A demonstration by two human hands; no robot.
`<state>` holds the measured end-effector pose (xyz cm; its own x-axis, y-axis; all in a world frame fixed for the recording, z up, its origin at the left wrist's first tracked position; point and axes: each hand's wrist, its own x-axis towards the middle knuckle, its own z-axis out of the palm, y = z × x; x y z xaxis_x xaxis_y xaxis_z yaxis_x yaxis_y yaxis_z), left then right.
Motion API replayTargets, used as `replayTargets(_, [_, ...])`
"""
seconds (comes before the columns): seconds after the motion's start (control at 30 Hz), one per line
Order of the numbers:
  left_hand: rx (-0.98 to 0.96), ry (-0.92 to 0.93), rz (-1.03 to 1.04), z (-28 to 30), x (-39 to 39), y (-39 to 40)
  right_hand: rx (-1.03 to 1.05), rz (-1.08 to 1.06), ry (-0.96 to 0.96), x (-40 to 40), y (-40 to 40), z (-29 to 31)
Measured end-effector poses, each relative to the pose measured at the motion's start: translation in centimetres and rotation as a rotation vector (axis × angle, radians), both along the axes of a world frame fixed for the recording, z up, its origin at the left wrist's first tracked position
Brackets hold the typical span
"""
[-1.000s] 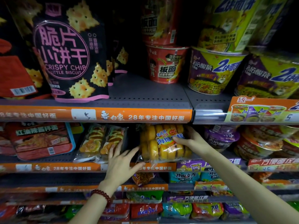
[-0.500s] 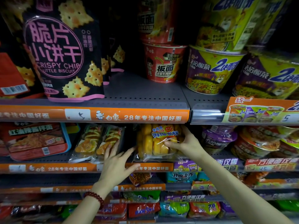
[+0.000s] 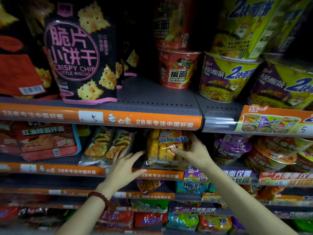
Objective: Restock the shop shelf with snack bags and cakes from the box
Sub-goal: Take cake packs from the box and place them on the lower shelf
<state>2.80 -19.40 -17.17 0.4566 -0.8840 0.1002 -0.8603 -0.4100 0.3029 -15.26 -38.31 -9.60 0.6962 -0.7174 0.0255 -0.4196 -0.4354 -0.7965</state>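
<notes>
1. Since a second ago, the sponge cake bag sits deeper on the second shelf, its top now tucked under the orange price strip of the shelf above; the right hand has followed it in, and the left hand has stayed spread at the shelf edge.
2. Risk, as I judge it: the clear film looks slick and the cakes inside soft, so a hard squeeze from the right hand could crush them or crumple the bag.
3. The bag's lower seam overhangs the orange shelf lip. If it is let go before it is pushed fully back, it could tip forward off the shelf.
4. The pastry packs lie just beside the bag on its left. A sideways shove could knock them askew.
5. Right hand: thumb across the front of the bag, fingers curled round its right side, clamped on it.
6. Left hand: fingers straight and fanned apart, holding nothing. Its fingertips reach toward the gap between the pastry packs and the bag; whether they touch either I cannot tell.
</notes>
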Motion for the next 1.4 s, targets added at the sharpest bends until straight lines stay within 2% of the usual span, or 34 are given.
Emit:
replayTargets(0.17, [-0.048,0.200,-0.064,1.4,1.3,1.3,-0.271,-0.055,0.098,1.5,1.4,0.5])
replayTargets(0.3, [-0.194,0.186,-0.107,1.3,4.1,3.7,-0.395,-0.090,0.123,3.3,3.9,0.7])
replayTargets(0.47, [-0.254,0.138,-0.090,1.1,8.4,7.3,-0.467,-0.123,0.087,6.8,8.9,0.7])
replayTargets(0.6, [-0.299,0.153,-0.043,0.9,10.6,9.1,-0.408,-0.046,0.044,9.6,12.9,-0.4])
replayTargets(0.87, [-0.206,0.425,0.082,0.0,12.2,10.1,-0.179,0.040,0.134,14.6,15.5,-4.5])
replayTargets(1.13, [-0.235,0.523,0.092,-0.6,12.9,9.7,-0.149,0.047,0.126,16.5,15.4,-6.2])
replayTargets(1.4, [-0.282,0.547,0.059,-0.3,11.3,8.3,-0.145,0.024,0.131,14.0,14.2,-6.5])
